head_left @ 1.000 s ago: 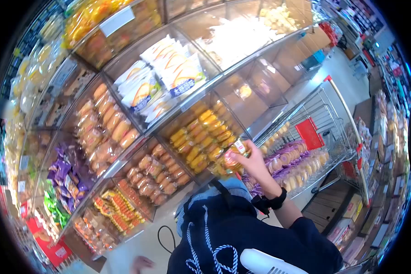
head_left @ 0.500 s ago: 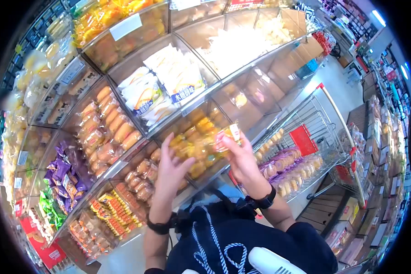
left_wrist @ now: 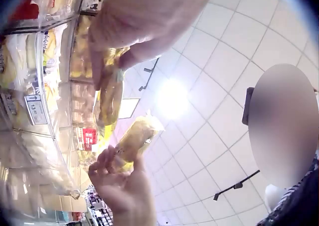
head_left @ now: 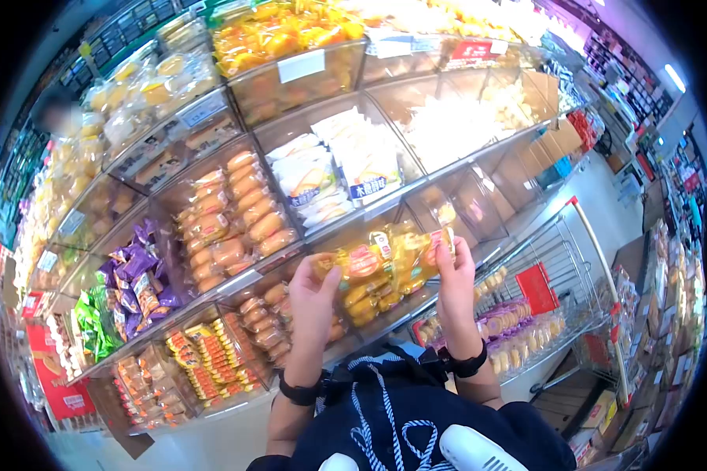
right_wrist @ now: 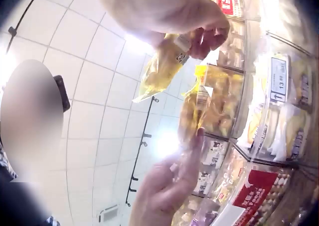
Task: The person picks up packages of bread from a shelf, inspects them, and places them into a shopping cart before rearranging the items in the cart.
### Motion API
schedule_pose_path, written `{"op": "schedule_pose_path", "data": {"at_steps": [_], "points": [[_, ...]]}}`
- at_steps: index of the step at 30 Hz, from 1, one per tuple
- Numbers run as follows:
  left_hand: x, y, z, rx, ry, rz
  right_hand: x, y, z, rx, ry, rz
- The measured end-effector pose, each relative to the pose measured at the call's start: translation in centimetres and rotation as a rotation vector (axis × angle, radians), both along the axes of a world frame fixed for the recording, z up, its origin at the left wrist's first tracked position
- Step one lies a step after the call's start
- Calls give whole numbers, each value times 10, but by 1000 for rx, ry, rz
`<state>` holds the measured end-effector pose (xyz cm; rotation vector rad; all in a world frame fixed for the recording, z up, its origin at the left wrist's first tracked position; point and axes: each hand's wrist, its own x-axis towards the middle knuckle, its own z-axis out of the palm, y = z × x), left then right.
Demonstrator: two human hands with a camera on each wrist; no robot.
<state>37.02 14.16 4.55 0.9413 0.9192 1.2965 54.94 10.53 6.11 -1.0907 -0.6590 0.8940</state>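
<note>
My left hand [head_left: 313, 298] pinches the end of a yellow bread packet [head_left: 361, 263] with a red-and-white label. Beside it, my right hand [head_left: 457, 286] grips a second yellow bread packet [head_left: 420, 257] by its right end. Both packets are up in front of the bin of similar yellow breads [head_left: 363, 304], side by side at about the same height. In the left wrist view, the clear wrapper of the left packet [left_wrist: 108, 104] shows bread inside. The right wrist view shows the right packet [right_wrist: 163, 69] tilted, with a crimped wrapper end hanging free.
A metal shopping cart [head_left: 562, 228] stands at the right, with rows of packed breads [head_left: 518, 326] at its side. Clear-walled bins hold white packets [head_left: 361, 161], long buns [head_left: 251, 200] and purple bags [head_left: 143, 275]. Another shelf [head_left: 675, 314] runs along the far right.
My left hand has come up from low beside the body and now holds a bread packet. My right hand has lifted its packet from the bin. The head view has shifted.
</note>
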Motion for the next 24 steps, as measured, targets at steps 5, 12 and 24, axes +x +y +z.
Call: {"op": "schedule_pose_path", "data": {"at_steps": [5,12,24], "points": [[-2,-9,11,-12,65,54,-30,5,2,-3,-329,9],[-1,-8,0,-111,-312,27,-40,6,-5,36,-346,-8],[-2,-13,7,-219,-433,-26,-27,4,-13,11,-115,74]]}}
